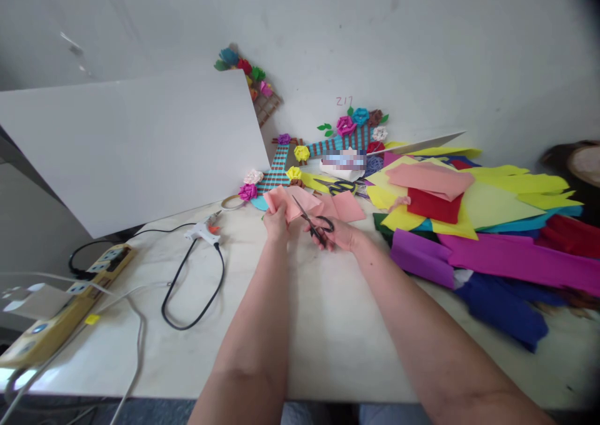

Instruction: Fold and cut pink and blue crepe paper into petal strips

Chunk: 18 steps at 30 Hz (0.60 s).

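The left hand is closed on thin, flat, creased pink paper, which spreads above the counter; the right hand, just beside it, has its fingers through the dark handles of scissors, their slim blades slightly parted and slanting up-left over the paper

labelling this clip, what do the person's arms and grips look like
Left forearm and right forearm are bare, no sleeves in view. The left grip and right grip are gloveless, with no watch or bracelet; rings can't be made out.
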Available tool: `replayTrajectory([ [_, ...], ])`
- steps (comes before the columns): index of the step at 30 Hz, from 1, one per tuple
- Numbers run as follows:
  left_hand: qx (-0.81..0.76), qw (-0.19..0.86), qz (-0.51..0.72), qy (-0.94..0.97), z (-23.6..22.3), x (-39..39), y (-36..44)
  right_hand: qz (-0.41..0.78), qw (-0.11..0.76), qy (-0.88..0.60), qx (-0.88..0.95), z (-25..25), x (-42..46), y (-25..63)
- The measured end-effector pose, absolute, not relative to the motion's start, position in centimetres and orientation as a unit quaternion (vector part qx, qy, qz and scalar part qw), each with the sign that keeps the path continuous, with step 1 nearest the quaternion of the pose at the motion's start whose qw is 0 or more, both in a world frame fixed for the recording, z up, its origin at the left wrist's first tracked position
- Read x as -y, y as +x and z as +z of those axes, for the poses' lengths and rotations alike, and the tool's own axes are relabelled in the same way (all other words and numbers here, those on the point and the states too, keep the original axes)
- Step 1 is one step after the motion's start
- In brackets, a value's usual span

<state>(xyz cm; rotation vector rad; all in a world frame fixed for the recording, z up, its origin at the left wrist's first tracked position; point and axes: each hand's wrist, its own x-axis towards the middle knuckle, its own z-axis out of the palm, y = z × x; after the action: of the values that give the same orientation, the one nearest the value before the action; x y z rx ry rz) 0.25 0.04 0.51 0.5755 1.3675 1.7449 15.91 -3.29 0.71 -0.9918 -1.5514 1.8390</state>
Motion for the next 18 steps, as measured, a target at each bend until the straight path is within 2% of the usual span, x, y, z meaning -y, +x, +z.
replayTrajectory([
  [18, -0.523, 0.404, 0.699, 0.273, -0.33, -0.62, -0.22, 0.671, 0.281, -0.367, 0.58, 0.82, 3.55, 15.74],
])
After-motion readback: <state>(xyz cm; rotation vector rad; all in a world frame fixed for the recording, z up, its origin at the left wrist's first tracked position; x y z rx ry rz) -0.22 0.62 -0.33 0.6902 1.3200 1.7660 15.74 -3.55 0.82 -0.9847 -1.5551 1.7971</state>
